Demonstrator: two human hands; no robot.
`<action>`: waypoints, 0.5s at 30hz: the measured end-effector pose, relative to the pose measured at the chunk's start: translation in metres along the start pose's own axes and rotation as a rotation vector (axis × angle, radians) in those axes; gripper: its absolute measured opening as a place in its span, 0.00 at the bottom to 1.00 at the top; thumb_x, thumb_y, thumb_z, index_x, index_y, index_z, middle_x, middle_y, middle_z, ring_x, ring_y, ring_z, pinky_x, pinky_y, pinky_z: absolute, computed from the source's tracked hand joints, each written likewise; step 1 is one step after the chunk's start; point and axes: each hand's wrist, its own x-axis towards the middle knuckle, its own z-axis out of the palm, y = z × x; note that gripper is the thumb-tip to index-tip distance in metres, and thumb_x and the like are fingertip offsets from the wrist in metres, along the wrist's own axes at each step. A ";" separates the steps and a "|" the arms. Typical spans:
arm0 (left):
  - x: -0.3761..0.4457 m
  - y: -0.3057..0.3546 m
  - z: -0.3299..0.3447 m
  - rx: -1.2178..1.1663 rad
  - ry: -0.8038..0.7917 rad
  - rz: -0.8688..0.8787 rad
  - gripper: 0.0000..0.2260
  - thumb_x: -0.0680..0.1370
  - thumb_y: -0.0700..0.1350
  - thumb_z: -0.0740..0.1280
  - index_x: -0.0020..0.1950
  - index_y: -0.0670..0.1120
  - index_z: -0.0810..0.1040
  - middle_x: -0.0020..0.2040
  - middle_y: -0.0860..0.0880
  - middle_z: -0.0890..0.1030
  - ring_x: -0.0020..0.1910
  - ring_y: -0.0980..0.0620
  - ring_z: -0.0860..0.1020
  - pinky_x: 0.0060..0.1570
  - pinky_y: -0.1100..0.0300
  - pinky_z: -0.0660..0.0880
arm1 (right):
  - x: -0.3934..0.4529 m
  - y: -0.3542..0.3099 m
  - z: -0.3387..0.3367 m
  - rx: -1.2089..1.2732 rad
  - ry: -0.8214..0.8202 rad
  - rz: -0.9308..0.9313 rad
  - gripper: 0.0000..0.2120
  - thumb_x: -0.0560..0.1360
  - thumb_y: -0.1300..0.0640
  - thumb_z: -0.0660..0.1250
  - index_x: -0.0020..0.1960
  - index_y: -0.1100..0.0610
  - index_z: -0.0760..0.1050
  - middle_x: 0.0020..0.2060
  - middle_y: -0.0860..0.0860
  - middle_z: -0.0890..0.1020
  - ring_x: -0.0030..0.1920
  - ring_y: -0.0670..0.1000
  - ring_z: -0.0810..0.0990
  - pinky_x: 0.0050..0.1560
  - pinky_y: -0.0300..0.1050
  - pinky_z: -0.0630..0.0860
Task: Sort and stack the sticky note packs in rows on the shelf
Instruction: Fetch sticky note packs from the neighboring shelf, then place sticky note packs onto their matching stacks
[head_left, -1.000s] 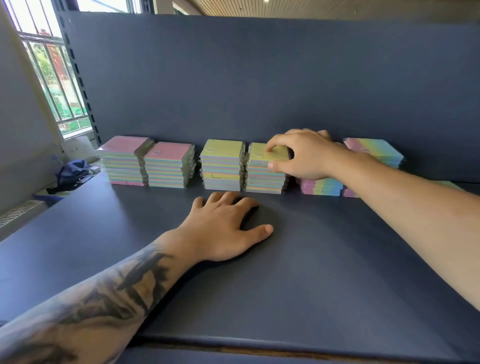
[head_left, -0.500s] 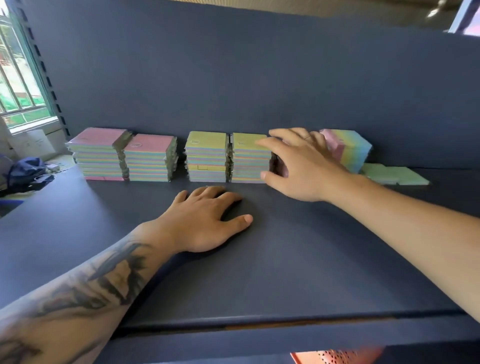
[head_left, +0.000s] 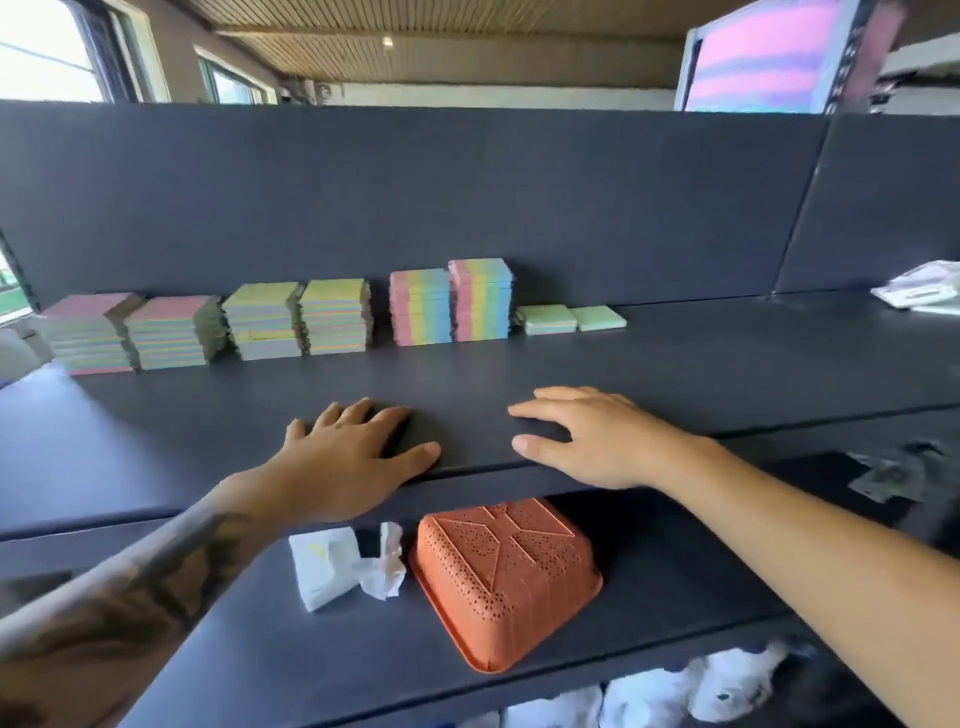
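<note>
Shelf (head_left: 519, 364) under flat left hand (head_left: 343, 457)

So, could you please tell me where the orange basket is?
The orange basket lies upside down on the lower shelf, below the right hand, right of the crumpled white paper.

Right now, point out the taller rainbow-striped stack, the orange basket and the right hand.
Taller rainbow-striped stack (head_left: 480, 304), head view, middle of its striped front face.
Orange basket (head_left: 506, 577), head view, its perforated upturned bottom.
Right hand (head_left: 597, 439), head view, back of the hand.
</note>
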 end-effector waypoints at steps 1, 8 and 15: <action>-0.006 0.024 0.003 0.007 0.003 0.018 0.42 0.70 0.81 0.41 0.80 0.63 0.57 0.80 0.56 0.62 0.79 0.48 0.58 0.76 0.41 0.56 | -0.021 0.018 -0.003 -0.002 0.005 0.017 0.29 0.80 0.30 0.57 0.79 0.34 0.61 0.81 0.42 0.59 0.81 0.49 0.57 0.78 0.53 0.55; -0.050 0.205 0.026 0.017 0.035 0.246 0.32 0.79 0.72 0.52 0.81 0.63 0.58 0.82 0.55 0.58 0.81 0.47 0.55 0.78 0.41 0.52 | -0.165 0.152 -0.024 -0.009 0.076 0.169 0.26 0.82 0.34 0.55 0.79 0.36 0.60 0.81 0.43 0.61 0.80 0.49 0.58 0.79 0.54 0.56; -0.053 0.363 0.035 0.000 -0.021 0.506 0.29 0.80 0.71 0.54 0.79 0.63 0.62 0.80 0.57 0.63 0.80 0.51 0.61 0.78 0.45 0.56 | -0.282 0.264 -0.041 0.103 0.177 0.358 0.24 0.83 0.37 0.56 0.79 0.37 0.63 0.79 0.41 0.64 0.78 0.50 0.64 0.75 0.57 0.63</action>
